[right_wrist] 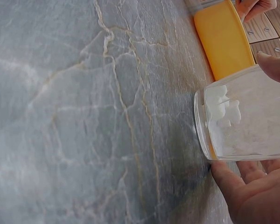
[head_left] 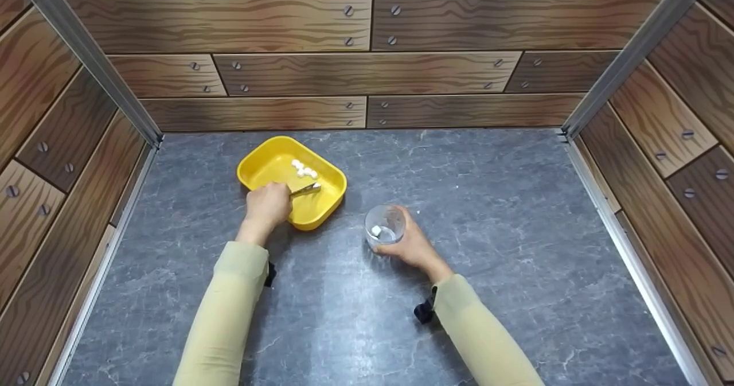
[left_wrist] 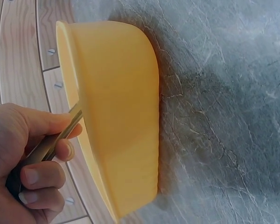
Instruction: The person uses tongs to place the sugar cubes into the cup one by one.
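A yellow tray (head_left: 269, 168) with raised sides stands on the grey surface, with several small white pieces (head_left: 304, 169) lying inside. My left hand (head_left: 269, 203) is over its near left edge and grips slim metal tongs (left_wrist: 51, 142). Their tips reach into the tray, with a white piece (head_left: 316, 186) at the end; whether they pinch it I cannot tell. To the right, my right hand (head_left: 416, 245) holds a clear glass (head_left: 385, 217) round its side. White pieces (right_wrist: 224, 107) lie at the bottom of the glass, which appears upright on the surface.
Wood-patterned panels (head_left: 298, 73) with printed screws enclose the grey marbled surface (head_left: 504, 202) at the back and both sides. Metal rails (head_left: 631, 254) run along the side edges. Tiny white specks (head_left: 418, 211) lie right of the glass.
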Demonstrator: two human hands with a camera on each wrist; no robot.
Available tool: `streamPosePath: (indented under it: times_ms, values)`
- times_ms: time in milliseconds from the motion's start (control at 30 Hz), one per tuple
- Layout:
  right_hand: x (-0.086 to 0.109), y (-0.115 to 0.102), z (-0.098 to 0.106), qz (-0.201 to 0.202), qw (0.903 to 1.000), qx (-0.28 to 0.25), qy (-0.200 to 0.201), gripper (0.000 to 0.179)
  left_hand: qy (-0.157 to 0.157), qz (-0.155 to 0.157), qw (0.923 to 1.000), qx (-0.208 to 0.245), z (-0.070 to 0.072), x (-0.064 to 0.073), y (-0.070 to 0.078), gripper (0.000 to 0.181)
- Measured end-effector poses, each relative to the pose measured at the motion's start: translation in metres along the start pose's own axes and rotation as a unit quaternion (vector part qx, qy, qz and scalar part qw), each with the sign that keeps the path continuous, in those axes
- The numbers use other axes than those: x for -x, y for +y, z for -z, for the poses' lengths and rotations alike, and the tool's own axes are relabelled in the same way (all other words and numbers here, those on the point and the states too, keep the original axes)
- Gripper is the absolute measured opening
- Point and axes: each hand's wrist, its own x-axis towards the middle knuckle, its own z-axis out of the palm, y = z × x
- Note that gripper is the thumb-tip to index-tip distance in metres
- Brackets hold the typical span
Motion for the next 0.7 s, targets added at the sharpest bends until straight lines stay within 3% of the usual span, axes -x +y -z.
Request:
streamPosePath:
  times_ms: [333, 567, 700]
  values:
    - [0.0, -0.001, 0.0, -0.005, 0.9999, -0.012, -0.007, 0.096, -0.004, 0.037, 0.9993, 0.007, -0.003, 0.009, 0.001, 0.016]
    - [0.0, -0.002, 0.001, -0.002, 1.0, -0.001, -0.003, 0.095, 0.019, 0.058, 0.9979, 0.024, 0.0, 0.022, -0.002, 0.016]
    - [-0.001, -0.001, 0.001, -0.007, 0.9999, 0.008, -0.002, 0.096, 0.04, 0.054, 0.997, 0.039, 0.004, 0.03, -0.002, 0.017]
